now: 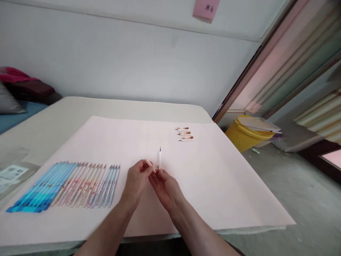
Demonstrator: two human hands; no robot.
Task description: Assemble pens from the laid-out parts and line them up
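Note:
My right hand (pixel 167 188), palm turned up, pinches the lower end of a slim white pen (pixel 160 158) that points away from me with its dark tip outward. My left hand (pixel 135 183) is closed on a short whitish piece (pixel 149 162), possibly a pen cap, between thumb and fingers. The fingertips of both hands come close together over the pink sheet (pixel 213 185). To the left lies a row of pens: blue ones (pixel 45 186), pinkish ones (pixel 80 185) and greyish ones (pixel 108 186).
Three small groups of white dark-tipped pens and brown-patterned pieces (pixel 185 133) lie near the sheet's back right. A clear plastic packet with a label (pixel 13 173) is at the left edge. Beyond the table's right side stands a yellow bin (pixel 241 133); a wall (pixel 119 60) rises behind.

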